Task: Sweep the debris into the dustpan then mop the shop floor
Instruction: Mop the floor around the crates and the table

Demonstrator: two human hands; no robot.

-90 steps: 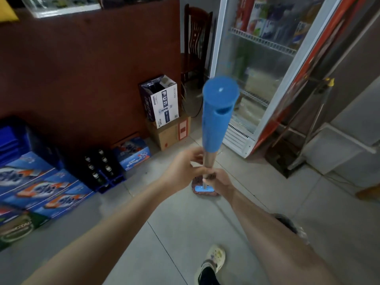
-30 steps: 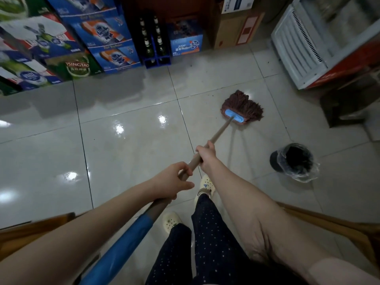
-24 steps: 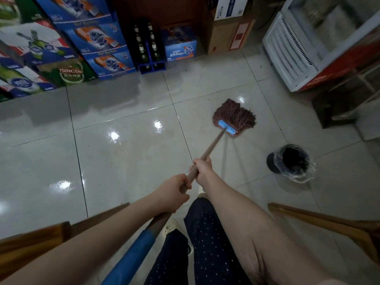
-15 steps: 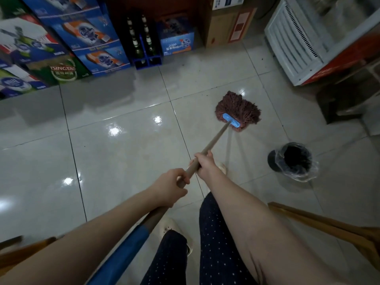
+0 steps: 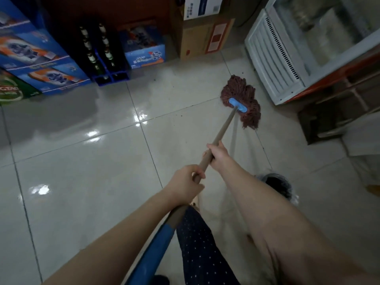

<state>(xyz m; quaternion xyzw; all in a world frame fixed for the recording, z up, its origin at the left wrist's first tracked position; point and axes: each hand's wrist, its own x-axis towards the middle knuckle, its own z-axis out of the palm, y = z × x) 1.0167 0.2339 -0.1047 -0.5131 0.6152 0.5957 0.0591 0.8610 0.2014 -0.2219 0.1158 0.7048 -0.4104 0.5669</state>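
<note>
Both hands [image 5: 186, 185] clenched on my wooden mop handle [image 5: 221, 131].
Maroon string mop head [image 5: 242, 99] has slid nearer white cooler grille [image 5: 271, 56]; mopping continues.

You're on glossy, wet-looking floor tiles [image 5: 86, 182]; the mop [image 5: 241, 99] has stringy cloth strands, a blue plastic clamp and a matt wooden handle; beside it, cardboard boxes [image 5: 203, 38].

At nine o'clock, the green carton [image 5: 11, 89] shows the cut-off letters "GTAO". At twelve o'clock, the blue carton [image 5: 145, 52] reads "2000", though faintly. Print on the other boxes is too blurred.
</note>
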